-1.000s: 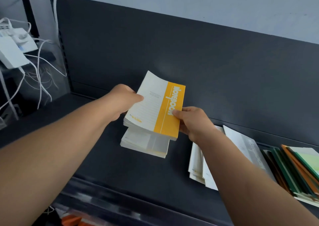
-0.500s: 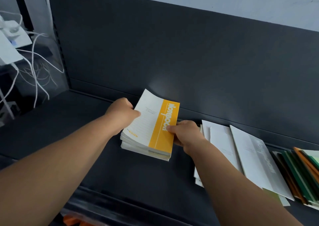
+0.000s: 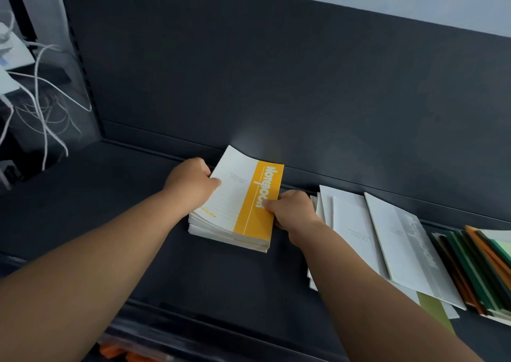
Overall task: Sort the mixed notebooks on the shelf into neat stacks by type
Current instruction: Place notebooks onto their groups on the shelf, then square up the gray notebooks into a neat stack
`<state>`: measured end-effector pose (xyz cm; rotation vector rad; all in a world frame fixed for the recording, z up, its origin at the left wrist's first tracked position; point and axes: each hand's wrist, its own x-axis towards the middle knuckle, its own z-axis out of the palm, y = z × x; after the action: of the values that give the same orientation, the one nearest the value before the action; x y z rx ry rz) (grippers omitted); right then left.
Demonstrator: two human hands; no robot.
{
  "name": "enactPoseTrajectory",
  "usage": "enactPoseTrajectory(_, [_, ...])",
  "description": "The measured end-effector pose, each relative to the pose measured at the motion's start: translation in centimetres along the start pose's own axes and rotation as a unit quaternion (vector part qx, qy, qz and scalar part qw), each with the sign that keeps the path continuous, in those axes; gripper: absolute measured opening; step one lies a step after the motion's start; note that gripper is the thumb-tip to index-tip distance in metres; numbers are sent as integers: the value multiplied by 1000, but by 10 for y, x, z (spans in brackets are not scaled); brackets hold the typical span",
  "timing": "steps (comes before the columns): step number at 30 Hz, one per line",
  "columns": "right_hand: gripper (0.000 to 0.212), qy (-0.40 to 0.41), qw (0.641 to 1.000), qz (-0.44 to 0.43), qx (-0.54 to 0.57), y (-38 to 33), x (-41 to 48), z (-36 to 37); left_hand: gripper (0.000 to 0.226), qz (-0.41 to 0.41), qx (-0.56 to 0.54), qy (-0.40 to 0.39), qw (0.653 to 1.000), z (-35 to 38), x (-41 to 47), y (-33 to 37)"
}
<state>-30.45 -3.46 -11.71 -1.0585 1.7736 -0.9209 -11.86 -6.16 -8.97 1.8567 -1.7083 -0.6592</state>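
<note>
Yellow-banded notebook stack [image 3: 235, 212]: I'm clamping it with my left hand [image 3: 190, 184] at nine o'clock and my right hand [image 3: 290, 209] at three, squaring edges flush on the shelf [image 3: 138, 223].

Open dark shelf [image 3: 116, 195] is left free to the left of the yellow-banded stack [image 3: 235, 218], whereas passage to the right is blocked by fanned white notebooks [image 3: 356, 229] and green and orange ones [image 3: 475, 267] (apparently overlapping), and rearward reach is stopped by the back panel [image 3: 276, 85].
</note>
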Motion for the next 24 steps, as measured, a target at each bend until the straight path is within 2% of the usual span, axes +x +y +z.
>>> enactPoseTrajectory(2, [5, 2, 1000, -17, -10, 2, -2, 0, 19, 1, 5, -5, 1000, 1, 0, 0])
enactPoseTrajectory(6, [20, -1, 999, -38, -30, 0, -6, 1, 21, -1, 5, 2, 1000, 2, -1, 1])
enactPoseTrajectory(8, [20, 2, 998, -53, -37, -2, -10, -1, 30, 1, -1, 7, 1000, 2, -4, 1])
enactPoseTrajectory(12, [7, 19, 992, -91, -82, -4, -18, -5, 52, 25, -3, 17, 1000, 3, -12, 4])
enactPoseTrajectory(13, [10, 19, 990, -101, -95, -4, -21, -6, 54, 37, 4, 23, 999, 3, -16, 5])
enactPoseTrajectory(16, [41, 30, 982, -128, -134, -8, -35, -11, 57, 81, 29, 47, 995, 1, -27, 13])
enactPoseTrajectory(20, [40, 47, 970, -178, -159, -13, -55, -31, 55, 156, 59, 83, 982, 1, -45, 32])
enactPoseTrajectory(24, [55, 89, 960, -199, -178, -8, -68, -60, 56, 206, 52, 83, 974, 10, -66, 61])
